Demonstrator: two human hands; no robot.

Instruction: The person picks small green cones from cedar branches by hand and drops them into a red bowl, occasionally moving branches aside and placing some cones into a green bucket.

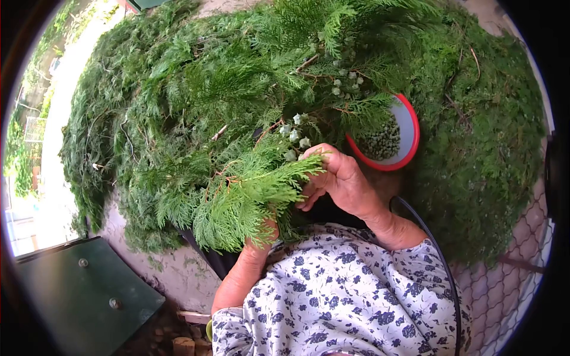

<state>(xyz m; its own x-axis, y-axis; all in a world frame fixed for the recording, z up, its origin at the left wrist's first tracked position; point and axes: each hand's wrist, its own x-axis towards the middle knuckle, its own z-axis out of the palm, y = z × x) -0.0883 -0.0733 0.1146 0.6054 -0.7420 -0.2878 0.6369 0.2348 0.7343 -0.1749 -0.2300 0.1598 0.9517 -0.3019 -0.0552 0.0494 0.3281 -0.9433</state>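
Observation:
My left hand (pixel 268 232) is closed around a leafy conifer branch (pixel 243 196) in front of my lap, its fingers mostly covered by the green sprays. Just right of the sprays, my right hand (pixel 341 181) has thumb and fingers pinched together at the branch's edge; what lies between the fingertips is hidden. Pale green cones (pixel 294 135) show right above those fingers. A white bowl with a red rim (pixel 414 127) stands to the right of my right hand, with many small green cones (pixel 381 142) in it. Foliage overhangs its left side.
Cut conifer branches (pixel 154 101) are heaped in front and to the left, with more cones (pixel 347 82) among them. Another green heap (pixel 481 166) lies at right on paving (pixel 504 296). A dark green panel (pixel 83 296) is at lower left. A black cable (pixel 436 237) runs beside my right arm.

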